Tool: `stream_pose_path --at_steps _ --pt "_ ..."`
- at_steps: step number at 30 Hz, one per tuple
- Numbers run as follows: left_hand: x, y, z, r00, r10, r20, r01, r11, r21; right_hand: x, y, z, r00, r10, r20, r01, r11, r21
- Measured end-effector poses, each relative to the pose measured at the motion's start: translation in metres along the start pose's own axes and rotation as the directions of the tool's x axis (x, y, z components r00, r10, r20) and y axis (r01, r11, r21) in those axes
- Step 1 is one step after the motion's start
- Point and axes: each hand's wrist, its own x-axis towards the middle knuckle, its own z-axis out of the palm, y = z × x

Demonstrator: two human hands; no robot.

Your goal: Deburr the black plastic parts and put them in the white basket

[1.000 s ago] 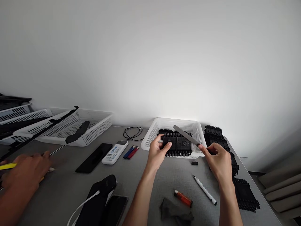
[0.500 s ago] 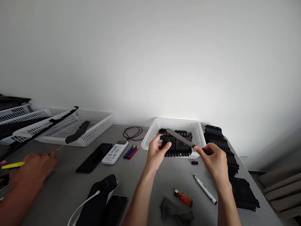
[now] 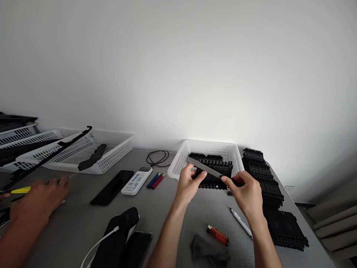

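Observation:
My left hand (image 3: pixel 187 186) grips the left side of a black plastic panel with toothed edges (image 3: pixel 216 180), its thumb on the face. The panel is held up in front of a white basket (image 3: pixel 178 159). My right hand (image 3: pixel 247 193) is closed around the near end of a flat grey metal file (image 3: pixel 205 167). The file lies slantwise across the panel, its far end pointing up and left past my left fingers. My right palm hides the file's handle. More black panels (image 3: pixel 197 155) lie in the basket behind.
Stacks of black panels (image 3: pixel 286 227) line the table's right edge. A white marker (image 3: pixel 240 222), orange lighter (image 3: pixel 218 235) and dark cloth (image 3: pixel 208 251) lie nearer. Phones (image 3: pixel 111 187) and a white power bank (image 3: pixel 136 181) lie left. A co-worker's hand (image 3: pixel 39 199) is by a yellow-handled tool (image 3: pixel 21 190).
My right hand and the file have moved left and slightly down across the panel. The panel has shifted a little right and tilted. The co-worker's hand has moved slightly.

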Motion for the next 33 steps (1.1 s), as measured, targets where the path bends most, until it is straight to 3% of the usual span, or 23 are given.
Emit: stream_pose_path --at_steps 4,10,14,21,28,33 --pt "0.001 0.005 -0.003 1.000 -0.011 -0.024 0.009 0.998 -0.054 0.002 0.003 -0.005 0.999 0.038 0.025 -0.038 0.999 0.014" --pt "0.006 0.006 -0.012 0.982 -0.082 -0.173 0.052 0.984 -0.170 0.012 0.023 -0.026 0.990 0.142 -0.023 -0.142 0.990 -0.003" --pt "0.006 0.002 -0.012 0.986 -0.057 -0.157 0.041 0.994 -0.100 0.011 0.025 -0.030 0.989 0.150 -0.007 -0.150 0.989 0.010" --pt "0.002 0.003 -0.004 1.000 -0.030 -0.008 0.029 0.998 -0.048 0.004 0.007 -0.015 0.993 0.106 0.041 -0.107 0.994 0.022" --pt "0.006 0.006 -0.016 0.986 -0.088 -0.143 0.056 0.975 -0.215 0.012 0.024 -0.031 0.978 0.201 -0.049 -0.201 0.980 0.010" --pt "0.007 0.006 -0.016 0.975 -0.117 -0.186 0.074 0.972 -0.223 0.012 0.023 -0.034 0.963 0.259 -0.071 -0.255 0.965 0.067"
